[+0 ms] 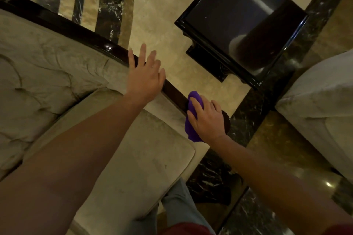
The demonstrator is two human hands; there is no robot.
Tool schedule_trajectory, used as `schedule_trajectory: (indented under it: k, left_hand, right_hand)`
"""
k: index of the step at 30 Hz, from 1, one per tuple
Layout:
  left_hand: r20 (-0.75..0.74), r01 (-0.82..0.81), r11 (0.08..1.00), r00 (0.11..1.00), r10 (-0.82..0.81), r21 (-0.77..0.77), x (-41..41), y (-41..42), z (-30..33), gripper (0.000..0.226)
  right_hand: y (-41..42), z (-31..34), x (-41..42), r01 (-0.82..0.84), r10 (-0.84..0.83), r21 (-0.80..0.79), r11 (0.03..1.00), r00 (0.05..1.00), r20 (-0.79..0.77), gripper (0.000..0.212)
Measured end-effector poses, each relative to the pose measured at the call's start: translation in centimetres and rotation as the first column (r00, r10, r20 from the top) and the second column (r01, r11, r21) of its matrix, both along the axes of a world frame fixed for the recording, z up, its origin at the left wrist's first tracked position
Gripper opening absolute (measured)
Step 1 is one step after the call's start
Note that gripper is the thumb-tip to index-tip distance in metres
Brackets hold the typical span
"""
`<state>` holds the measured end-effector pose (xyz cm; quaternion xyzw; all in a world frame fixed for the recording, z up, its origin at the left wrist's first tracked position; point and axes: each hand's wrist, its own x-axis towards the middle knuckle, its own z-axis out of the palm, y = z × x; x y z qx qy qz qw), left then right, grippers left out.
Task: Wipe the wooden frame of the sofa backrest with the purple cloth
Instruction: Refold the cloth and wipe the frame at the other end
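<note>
The dark glossy wooden frame [76,30] of the sofa backrest runs from the upper left down to a rounded end at the centre right. My right hand [207,119] presses the bunched purple cloth [192,126] onto that rounded end of the frame. Purple cloth shows above and below the fingers. My left hand [146,76] lies flat with spread fingers on the frame, a little up and to the left of the cloth, and holds nothing.
Beige tufted sofa upholstery [44,74] and a seat cushion [133,158] lie below the frame. A black glossy side table [246,25] stands on the marble floor beyond. Another beige sofa [321,108] is at the right. My legs [183,210] stand beside the sofa.
</note>
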<state>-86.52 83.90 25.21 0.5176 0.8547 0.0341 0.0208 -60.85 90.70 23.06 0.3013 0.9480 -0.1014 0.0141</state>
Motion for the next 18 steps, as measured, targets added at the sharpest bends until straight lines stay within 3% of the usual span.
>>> schedule_trajectory:
  k: [3, 9, 18]
  left_hand:
    - [0.019, 0.147, 0.989, 0.989, -0.147, 0.006, 3.6, 0.1, -0.5, 0.056]
    - [0.068, 0.126, 0.992, 0.990, -0.127, 0.013, 4.6, -0.2, -0.5, 0.063]
    - [0.054, 0.115, 0.992, 0.992, -0.113, -0.048, 4.7, -0.2, -0.3, 0.062]
  right_hand:
    - [0.4, -0.4, 0.8, -0.026, 0.024, 0.052, 0.998, 0.998, 0.053, 0.052]
    - [2.1, -0.7, 3.2, -0.050, 0.036, 0.104, 0.993, 0.991, 0.129, 0.044]
    - [3.4, -0.9, 5.7, 0.291, -0.287, -0.028, 0.956, 0.954, 0.091, 0.042]
